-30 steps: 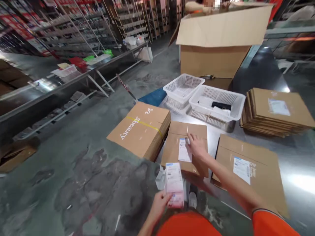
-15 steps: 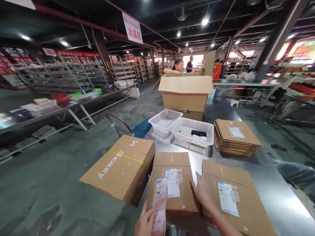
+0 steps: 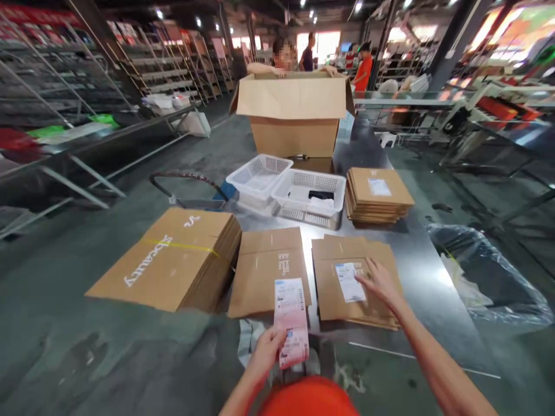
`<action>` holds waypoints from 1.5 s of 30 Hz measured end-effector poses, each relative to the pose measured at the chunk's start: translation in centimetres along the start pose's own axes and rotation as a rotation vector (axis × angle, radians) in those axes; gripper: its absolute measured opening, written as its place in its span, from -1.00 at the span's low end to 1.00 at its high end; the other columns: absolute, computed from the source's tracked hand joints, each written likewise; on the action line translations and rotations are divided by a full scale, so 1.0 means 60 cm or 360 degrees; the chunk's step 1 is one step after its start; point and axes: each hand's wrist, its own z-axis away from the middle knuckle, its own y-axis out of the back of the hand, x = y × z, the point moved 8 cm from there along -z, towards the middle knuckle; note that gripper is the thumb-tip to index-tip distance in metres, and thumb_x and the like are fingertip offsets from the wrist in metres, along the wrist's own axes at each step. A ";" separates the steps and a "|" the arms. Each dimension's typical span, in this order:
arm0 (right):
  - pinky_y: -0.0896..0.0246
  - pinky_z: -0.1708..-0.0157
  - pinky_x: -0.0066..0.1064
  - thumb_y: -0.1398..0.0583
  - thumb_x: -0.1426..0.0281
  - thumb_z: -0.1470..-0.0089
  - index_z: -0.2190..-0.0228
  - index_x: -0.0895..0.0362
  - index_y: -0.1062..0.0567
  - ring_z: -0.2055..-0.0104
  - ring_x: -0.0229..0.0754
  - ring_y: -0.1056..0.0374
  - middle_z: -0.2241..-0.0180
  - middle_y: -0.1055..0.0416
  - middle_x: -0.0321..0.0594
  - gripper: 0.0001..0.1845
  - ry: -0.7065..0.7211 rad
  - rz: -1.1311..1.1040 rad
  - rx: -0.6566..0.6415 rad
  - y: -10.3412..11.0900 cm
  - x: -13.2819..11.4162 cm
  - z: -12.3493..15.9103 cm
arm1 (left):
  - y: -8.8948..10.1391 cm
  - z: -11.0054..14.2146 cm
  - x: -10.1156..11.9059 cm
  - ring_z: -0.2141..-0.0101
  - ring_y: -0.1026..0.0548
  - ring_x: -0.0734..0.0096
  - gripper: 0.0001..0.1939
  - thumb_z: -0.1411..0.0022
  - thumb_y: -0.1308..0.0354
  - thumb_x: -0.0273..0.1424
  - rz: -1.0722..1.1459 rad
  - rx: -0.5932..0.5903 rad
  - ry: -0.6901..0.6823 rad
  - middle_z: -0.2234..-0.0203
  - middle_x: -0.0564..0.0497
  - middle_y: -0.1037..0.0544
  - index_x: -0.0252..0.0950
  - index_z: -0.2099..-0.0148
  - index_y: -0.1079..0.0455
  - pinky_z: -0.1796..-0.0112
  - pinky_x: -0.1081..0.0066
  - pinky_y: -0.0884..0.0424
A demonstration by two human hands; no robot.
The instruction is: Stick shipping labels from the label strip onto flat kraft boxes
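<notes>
My left hand (image 3: 267, 348) is closed on a stack of pink and white label sheets (image 3: 291, 319), held upright near the table's front edge. My right hand (image 3: 380, 283) lies flat, fingers spread, on the right pile of flat cardboard boxes (image 3: 342, 257), just right of a white shipping label (image 3: 349, 282) stuck on the top box. Between my hands lies a middle pile of flat boxes (image 3: 264, 268) with no label on top. A strapped bundle of flat boxes (image 3: 167, 263) printed with white letters hangs over the table's left edge.
Two white plastic baskets (image 3: 260, 172) (image 3: 303, 186) sit further back, one with a dark item inside. Another labelled stack of flat boxes (image 3: 376, 193) lies at right. A large open carton (image 3: 295, 118) stands behind, with people beyond it. A clear plastic bag (image 3: 485, 271) hangs at right.
My right hand moved a labelled flat box from the middle pile onto the right pile and now rests on it. My view swung and the label sheets stay in my left hand.
</notes>
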 end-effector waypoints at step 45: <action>-0.18 -0.05 -0.10 -0.04 0.19 -0.17 -0.17 0.36 -0.18 -0.06 0.10 -0.22 -0.05 -0.22 0.17 -0.34 0.0184 0.0113 -0.0119 -0.291 -0.187 0.008 | 0.259 -0.013 0.048 0.40 -0.51 0.17 -0.46 0.10 -0.20 0.06 -0.0263 0.0837 -0.0344 0.49 -0.17 -0.57 -0.42 0.44 -0.46 0.42 0.37 -0.39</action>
